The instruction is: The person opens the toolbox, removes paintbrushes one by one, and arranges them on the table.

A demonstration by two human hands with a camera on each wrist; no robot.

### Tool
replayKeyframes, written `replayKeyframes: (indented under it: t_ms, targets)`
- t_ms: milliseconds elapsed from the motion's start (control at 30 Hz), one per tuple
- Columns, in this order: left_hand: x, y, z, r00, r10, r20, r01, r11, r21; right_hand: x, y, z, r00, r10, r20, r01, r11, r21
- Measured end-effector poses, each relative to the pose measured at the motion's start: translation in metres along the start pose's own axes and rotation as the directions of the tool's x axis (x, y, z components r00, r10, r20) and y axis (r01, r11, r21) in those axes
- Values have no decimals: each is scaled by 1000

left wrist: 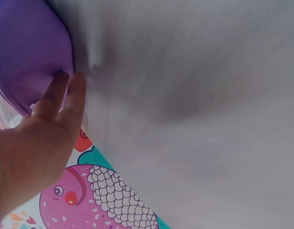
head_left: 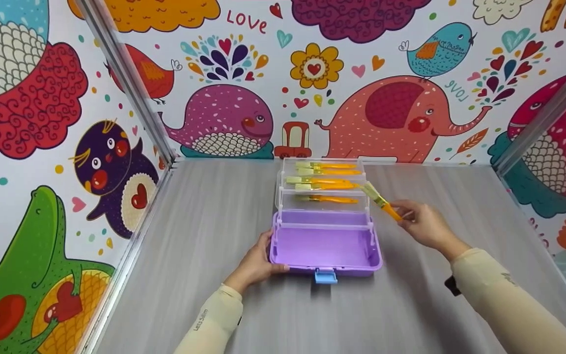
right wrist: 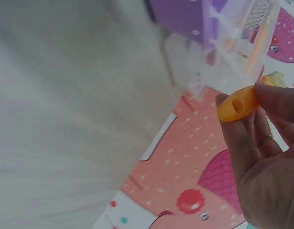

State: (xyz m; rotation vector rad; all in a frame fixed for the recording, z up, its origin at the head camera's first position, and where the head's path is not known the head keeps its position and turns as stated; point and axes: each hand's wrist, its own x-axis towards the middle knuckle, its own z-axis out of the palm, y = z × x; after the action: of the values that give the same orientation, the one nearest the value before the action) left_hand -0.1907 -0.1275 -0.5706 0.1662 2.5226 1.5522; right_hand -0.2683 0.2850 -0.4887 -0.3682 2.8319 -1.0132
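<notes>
A purple box [head_left: 325,246] stands opened in the head view, with a light blue latch [head_left: 326,277] at its front. Its clear trays [head_left: 280,194] are raised behind it and carry several paintbrushes [head_left: 332,185] with orange handles. My left hand [head_left: 255,258] rests on the box's left front corner, thumb at the front; the left wrist view shows extended fingers [left wrist: 74,98] touching the wall. Right of the trays, my right hand [head_left: 425,223] pinches a paintbrush [head_left: 382,200] by its orange handle [right wrist: 237,106], bristles angled up and left.
A grey wood-grain tabletop [head_left: 199,211] lies under the box. Printed panels with cartoon animals [head_left: 386,123] rise at the back and both sides. Metal corner posts [head_left: 126,73] join the panels.
</notes>
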Motion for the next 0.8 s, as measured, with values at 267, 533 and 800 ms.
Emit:
replayKeyframes:
  t_ms: [267, 533, 800]
  targets:
    - [-1, 0, -2, 1000, -2, -10, 2, 1000, 25, -17, 35, 5, 998, 61, -3, -61, 998, 14]
    - [0, 0, -2, 1000, -9, -10, 9, 999, 34, -22, 48, 22, 982, 187, 4, -187, 981, 59]
    - [1, -1, 0, 1000, 6, -3, -6, 1000, 7, -19, 49, 42, 981, 187, 53, -191, 977, 95]
